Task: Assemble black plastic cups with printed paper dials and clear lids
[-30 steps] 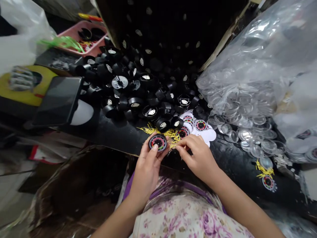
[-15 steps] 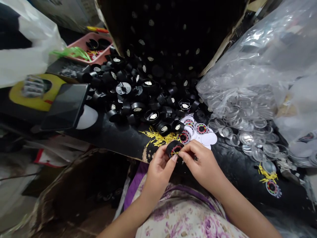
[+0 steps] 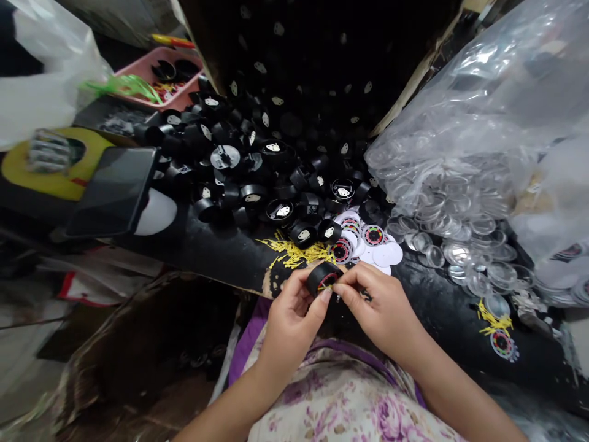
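My left hand is closed around a small black round dial case, fingers behind it and thumb at its front rim. The case is tilted toward me and shows a dark dial face with red and coloured markings. A thin yellow pointer lies across the dial. My right hand pinches the pointer's right end with thumb and forefinger at the rim. Just beyond my hands are a pile of loose yellow pointers and printed dial discs, some showing their white backs.
Many black cases spill from a dark box behind. Clear round covers lie at the right below a plastic bag. At the left are a phone, a yellow tape roll and a pink tray.
The case has tipped slightly in my left hand, showing more of its black side. My right fingertips stay at the dial. The view has shifted a little.
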Demonstrator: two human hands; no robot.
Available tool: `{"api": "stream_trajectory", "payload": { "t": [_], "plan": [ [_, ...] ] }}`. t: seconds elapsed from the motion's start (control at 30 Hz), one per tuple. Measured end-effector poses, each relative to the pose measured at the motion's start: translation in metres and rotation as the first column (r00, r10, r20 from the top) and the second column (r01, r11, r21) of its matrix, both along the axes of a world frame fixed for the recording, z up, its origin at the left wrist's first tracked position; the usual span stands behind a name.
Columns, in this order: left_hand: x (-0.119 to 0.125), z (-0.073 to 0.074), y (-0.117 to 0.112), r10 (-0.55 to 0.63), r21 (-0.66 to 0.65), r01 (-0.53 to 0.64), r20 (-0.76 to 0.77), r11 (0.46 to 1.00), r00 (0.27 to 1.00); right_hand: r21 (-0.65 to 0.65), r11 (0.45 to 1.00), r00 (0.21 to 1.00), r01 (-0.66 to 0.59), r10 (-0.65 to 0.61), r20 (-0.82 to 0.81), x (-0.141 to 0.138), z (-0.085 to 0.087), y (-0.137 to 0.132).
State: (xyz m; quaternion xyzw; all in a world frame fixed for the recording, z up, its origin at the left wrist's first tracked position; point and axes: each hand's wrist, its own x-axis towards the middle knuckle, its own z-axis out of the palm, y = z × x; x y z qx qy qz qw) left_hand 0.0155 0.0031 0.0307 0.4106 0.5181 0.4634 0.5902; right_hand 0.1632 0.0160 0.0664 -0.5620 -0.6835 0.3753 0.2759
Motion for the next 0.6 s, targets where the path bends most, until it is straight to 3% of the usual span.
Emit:
{"api": "stream_trajectory", "payload": {
  "t": [0.3,0.4,0.5,0.6],
  "plan": [
    [-0.001,-0.001,-0.006,0.043,-0.001,-0.044,-0.177,0.999,0.983,-0.031,0.998,0.997,0.047,-0.045,0.055,-0.006,-0.002,-0.007],
    [-0.001,-0.004,-0.001,-0.002,-0.139,-0.001,-0.023,0.99,1.0,-0.042,0.998,0.995,0.039,-0.035,0.099,-0.004,-0.003,-0.004],
    [-0.003,-0.008,0.004,-0.011,-0.272,0.07,0.213,0.96,0.977,0.043,0.998,0.989,-0.039,0.033,0.146,-0.001,-0.004,0.001],
    [-0.008,-0.01,0.004,-0.044,-0.311,0.114,0.222,0.943,0.974,0.174,0.976,0.961,-0.128,0.079,0.265,0.002,-0.008,0.006]
  ]
}}
